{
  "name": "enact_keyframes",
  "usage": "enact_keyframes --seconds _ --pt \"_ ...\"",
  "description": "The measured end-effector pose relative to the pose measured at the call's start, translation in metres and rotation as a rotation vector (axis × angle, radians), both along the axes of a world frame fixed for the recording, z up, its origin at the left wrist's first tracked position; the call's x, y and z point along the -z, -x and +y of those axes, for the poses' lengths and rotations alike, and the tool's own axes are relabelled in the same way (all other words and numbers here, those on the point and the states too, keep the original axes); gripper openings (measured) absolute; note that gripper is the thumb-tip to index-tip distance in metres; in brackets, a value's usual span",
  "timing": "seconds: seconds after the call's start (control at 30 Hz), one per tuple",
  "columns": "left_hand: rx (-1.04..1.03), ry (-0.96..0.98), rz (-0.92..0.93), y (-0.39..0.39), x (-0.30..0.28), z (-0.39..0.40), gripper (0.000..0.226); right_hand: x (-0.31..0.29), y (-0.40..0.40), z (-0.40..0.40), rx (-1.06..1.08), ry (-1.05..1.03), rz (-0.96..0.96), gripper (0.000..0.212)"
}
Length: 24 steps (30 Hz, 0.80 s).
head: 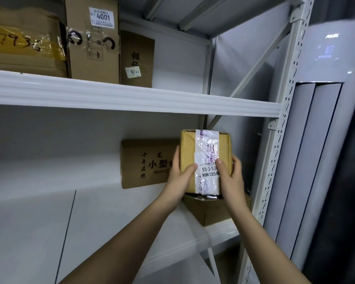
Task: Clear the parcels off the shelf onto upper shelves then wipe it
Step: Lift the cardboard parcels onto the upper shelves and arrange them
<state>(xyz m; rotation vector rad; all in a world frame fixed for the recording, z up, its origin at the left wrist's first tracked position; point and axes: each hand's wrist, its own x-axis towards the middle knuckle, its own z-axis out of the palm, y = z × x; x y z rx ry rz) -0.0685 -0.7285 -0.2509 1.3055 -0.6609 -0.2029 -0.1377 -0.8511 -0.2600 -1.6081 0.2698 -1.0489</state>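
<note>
Gripping the taped parcel [206, 160], both hands [180, 179] [233, 177] clasp its sides, seemingly lifted.

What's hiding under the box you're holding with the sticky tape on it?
Under the taped parcel, held by the left hand and right hand, sits a brown cardboard box on the shelf. Its top is mostly covered, so any label there is hidden.

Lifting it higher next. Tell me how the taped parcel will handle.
The taped parcel probably stays stiff: its edges look square. Glossy tape may be slippery under the thumbs. Likely light, since the left hand and right hand hold it by the sides.
</note>
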Motion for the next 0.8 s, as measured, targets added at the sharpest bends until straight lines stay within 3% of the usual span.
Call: enact_keyframes --seconds 0.43,0.67,0.8 --pt "0.137 0.062 -0.15 0.069 -0.063 -0.044 0.06 -0.051 0.077 -0.034 0.234 0.075 -0.18 0.04" --pt "0.268 0.069 -0.126 0.094 -0.084 -0.069 0.059 -0.073 0.116 -0.051 0.314 0.085 -0.288 0.063" --pt "0.309 0.089 -0.144 0.104 -0.092 -0.078 0.065 -0.085 0.137 -0.052 0.38 0.182 -0.357 0.058"
